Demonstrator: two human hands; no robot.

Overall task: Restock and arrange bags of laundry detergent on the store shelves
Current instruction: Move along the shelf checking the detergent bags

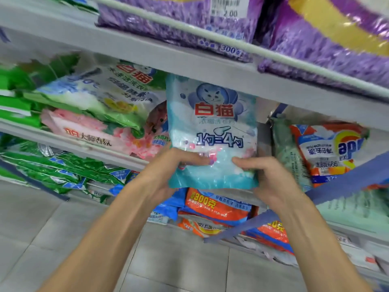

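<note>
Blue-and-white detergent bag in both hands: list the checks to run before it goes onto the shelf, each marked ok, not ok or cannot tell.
1. Grip: left hand and right hand both hold the blue-and-white bag low down, thumbs on its front. Ok.
2. Orientation: upright, label facing out. Ok.
3. Free slot behind it: hidden by the bag. Cannot tell.
4. Top clearance: its top meets the upper shelf edge in this view. Cannot tell.
5. Left neighbours: green-and-white bag lies tilted on the pink bag. Not ok.
6. Blue strap crosses in front of the orange bag; may snag. Not ok.
</note>
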